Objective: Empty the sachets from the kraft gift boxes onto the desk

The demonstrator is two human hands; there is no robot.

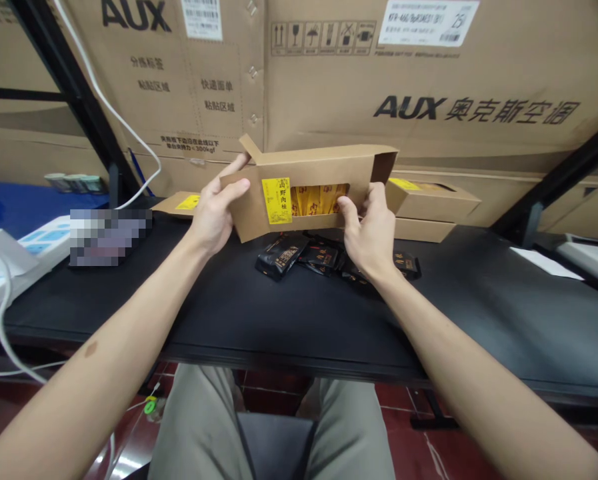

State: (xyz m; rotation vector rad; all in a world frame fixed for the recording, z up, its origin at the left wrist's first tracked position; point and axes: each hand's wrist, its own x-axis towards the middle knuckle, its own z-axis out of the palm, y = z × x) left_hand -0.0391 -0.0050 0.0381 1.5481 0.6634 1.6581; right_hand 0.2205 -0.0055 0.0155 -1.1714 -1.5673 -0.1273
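Between both hands I hold up a brown cardboard box [323, 169] with a yellow label and a window that shows yellow packets [316, 200] inside. A flap at its left end stands out. My left hand [219, 205] is closed on that left end, thumb in front and a finger behind. My right hand [371, 227] grips the right part, its thumb on the front beside the window. Below the box, several black packets [281, 257] with printed lettering lie on the black table [289, 320]; my right hand hides some of them.
More brown boxes [431, 200] with yellow labels sit behind, right of my hand, and another flat one [176, 203] lies left. Large AUX cartons [323, 100] stand behind the table. A white power strip [43, 233] with cables is at left, beside a blurred item [109, 238].
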